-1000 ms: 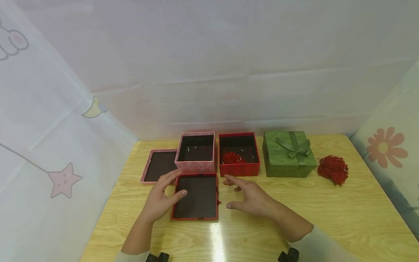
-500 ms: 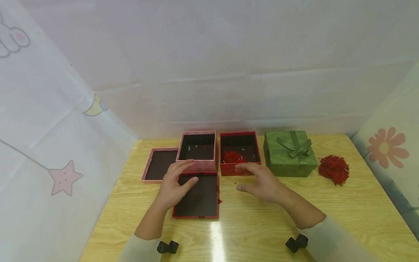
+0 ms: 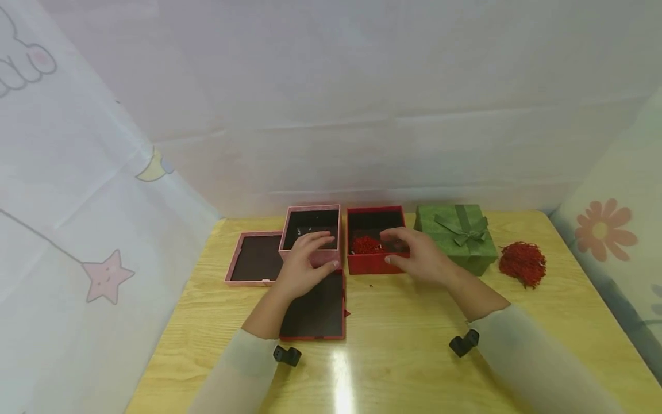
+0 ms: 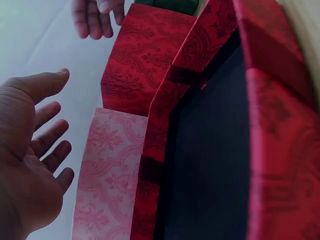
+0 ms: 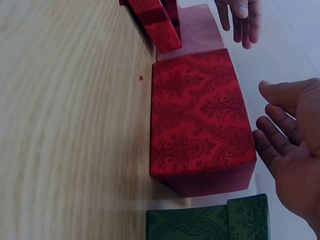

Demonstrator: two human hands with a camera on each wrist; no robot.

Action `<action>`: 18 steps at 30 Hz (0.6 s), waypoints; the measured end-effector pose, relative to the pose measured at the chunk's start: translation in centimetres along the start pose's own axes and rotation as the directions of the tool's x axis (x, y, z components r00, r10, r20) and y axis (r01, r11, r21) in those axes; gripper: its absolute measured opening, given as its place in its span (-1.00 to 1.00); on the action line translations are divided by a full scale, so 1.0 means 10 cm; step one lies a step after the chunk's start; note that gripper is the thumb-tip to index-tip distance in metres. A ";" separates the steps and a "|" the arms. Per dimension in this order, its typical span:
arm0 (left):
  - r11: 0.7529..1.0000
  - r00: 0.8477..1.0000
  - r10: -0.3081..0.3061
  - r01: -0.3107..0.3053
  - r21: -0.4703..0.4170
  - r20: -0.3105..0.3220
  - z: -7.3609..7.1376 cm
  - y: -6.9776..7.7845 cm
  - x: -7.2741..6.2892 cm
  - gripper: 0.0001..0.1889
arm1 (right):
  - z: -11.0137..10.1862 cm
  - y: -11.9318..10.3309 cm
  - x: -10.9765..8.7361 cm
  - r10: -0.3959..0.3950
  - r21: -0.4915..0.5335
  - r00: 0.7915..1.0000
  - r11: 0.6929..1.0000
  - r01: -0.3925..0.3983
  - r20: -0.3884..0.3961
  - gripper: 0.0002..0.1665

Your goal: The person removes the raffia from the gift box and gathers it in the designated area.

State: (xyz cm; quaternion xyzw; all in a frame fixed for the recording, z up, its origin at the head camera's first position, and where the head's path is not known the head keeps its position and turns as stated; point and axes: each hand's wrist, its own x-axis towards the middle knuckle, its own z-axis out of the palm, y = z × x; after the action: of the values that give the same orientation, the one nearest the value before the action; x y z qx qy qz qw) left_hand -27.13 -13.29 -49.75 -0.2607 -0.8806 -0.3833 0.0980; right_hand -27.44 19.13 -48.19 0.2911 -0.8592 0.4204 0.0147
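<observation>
My left hand (image 3: 302, 273) hovers over the front of the open pink box (image 4: 107, 175), fingers spread and slightly bent, holding nothing. Over the right front of the open red box (image 3: 369, 264) is my right hand (image 3: 424, 257), its fingers relaxed and thumb apart, with nothing in them. In the right wrist view its fingertips appear close to the red box's rim; I cannot tell whether they touch. A clump of red crinkled shreds (image 3: 367, 245) lies inside the red box. Below my left hand is the red lid (image 3: 318, 313), dark inside up, partly hidden by that arm.
The pink lid (image 3: 256, 259) lies inside up at the left. A closed green gift box (image 3: 452, 233) with a bow stands right of the red box. Farther right sits a heap of red shreds (image 3: 522, 263). A patterned white cloth (image 3: 331, 132) hangs behind the wooden table (image 3: 414, 351).
Both hands have moved forward and to the right, the left from the red lid to over the pink box, the right from the table to over the red box. The boxes stay in place.
</observation>
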 end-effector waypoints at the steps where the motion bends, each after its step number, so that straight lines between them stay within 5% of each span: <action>1: 1.000 1.000 0.000 0.000 0.006 0.008 0.02 0.00 0.04 -0.42 | -0.01 0.01 0.03 0.005 -0.010 1.000 1.000 -0.005 0.006 -0.41; 10: 0.996 0.999 0.014 -0.018 0.082 0.045 0.13 -0.04 0.33 -0.34 | -0.03 0.12 0.35 0.032 -0.062 0.998 0.998 -0.029 0.049 -0.41; 18: 0.987 0.988 -0.081 0.061 0.149 0.132 0.21 0.00 0.41 -0.29 | 0.00 0.13 0.52 0.117 -0.092 0.986 0.990 -0.107 0.120 -0.37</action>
State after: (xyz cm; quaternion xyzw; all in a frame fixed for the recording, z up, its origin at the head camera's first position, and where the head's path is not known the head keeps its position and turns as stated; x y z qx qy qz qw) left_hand -30.56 -10.23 -49.65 -0.2472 -0.9194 -0.3029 0.0418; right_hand -32.44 17.23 -47.68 0.2671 -0.8906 0.3647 -0.0506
